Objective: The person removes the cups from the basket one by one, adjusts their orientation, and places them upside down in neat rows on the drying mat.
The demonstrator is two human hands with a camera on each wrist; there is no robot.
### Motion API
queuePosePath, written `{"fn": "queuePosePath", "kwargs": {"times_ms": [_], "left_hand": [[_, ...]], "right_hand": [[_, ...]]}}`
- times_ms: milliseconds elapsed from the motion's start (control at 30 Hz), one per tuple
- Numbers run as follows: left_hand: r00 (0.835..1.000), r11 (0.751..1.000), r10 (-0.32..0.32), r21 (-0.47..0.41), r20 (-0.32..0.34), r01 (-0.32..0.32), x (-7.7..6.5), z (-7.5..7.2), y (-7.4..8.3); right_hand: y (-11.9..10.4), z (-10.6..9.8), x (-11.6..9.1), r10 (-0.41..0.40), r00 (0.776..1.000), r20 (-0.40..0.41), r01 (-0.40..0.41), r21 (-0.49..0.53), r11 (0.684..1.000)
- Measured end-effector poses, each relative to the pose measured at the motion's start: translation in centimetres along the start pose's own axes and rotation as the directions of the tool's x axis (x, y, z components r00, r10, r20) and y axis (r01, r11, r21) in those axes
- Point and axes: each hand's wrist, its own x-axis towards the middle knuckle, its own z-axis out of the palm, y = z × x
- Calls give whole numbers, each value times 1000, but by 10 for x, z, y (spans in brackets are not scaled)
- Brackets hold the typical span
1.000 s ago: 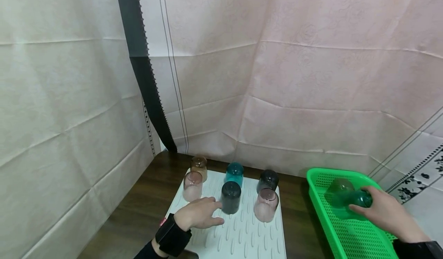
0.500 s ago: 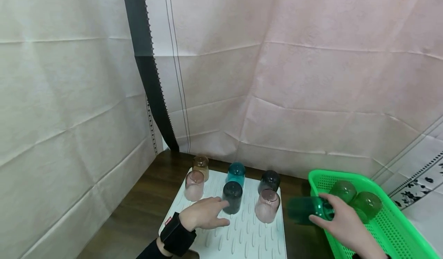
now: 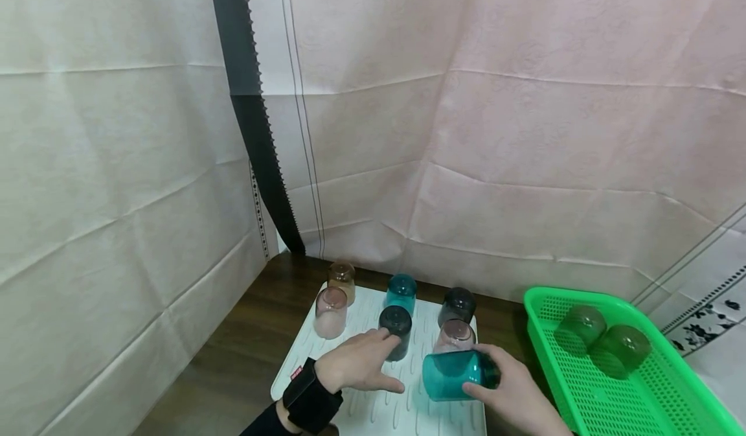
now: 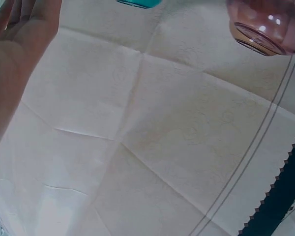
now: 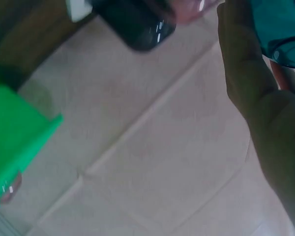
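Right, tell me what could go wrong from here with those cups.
The see-through teal cup, held sideways in the right hand, might knock the see-through pale pink cup that it partly hides in the head view. Gripped near one end, it could slip if turned. The left hand is right by the nearer see-through dark grey cup and could tip it.
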Motion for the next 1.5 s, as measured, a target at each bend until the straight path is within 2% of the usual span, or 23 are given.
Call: {"fn": "queuePosePath", "kwargs": {"times_ms": [133,333,467,633,867,1200,1400,1500], "left_hand": [[999,999,52,1,-12,-52,4,2,3],[990,989,138,52,-40,-136,13,7,8],[986,986,160,52,-35,-158,17,8,12],[985,983,173,62,-21,-172,20,9,14],[982,981,189,40,-29,-188,24,14,12],[986,986,165,23,-18,-164,27,16,11],[983,984,172,-34,-63,-174,22,27,-1],[986,983,143,-107,-80,-151,17,33,-11]], "right_hand": [[-7,13,2,1,999,49,-4,66,998],[-14,24,6,-99,994,54,89,159,983],[-16,29,7,-134,989,65,117,216,969],[-16,32,8,-151,983,103,118,275,954],[-17,36,10,-225,969,101,181,330,927],[-24,36,8,-248,963,103,209,297,932],[-24,37,7,-274,952,139,228,278,933],[-21,36,7,-275,949,157,218,306,927]]}}
